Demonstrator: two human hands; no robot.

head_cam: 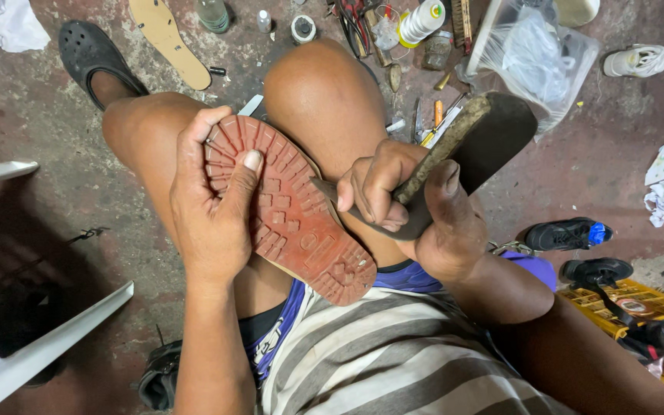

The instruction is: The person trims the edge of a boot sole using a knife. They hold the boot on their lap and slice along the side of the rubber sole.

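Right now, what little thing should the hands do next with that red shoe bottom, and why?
Probably slide the dark tool a bit along the edge of the red sole. The left hand braces the sole, tread up, on the knee, and the right hand grips the tool with its tip at the sole's rim.

Stained concrete floor (86,253), tan insole (167,38), black sneakers (570,234), scattered tools (432,115)

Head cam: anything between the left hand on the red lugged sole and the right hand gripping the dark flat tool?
Head view: only the red lugged shoe sole spans from the left hand to the right hand; behind it, a bare knee.
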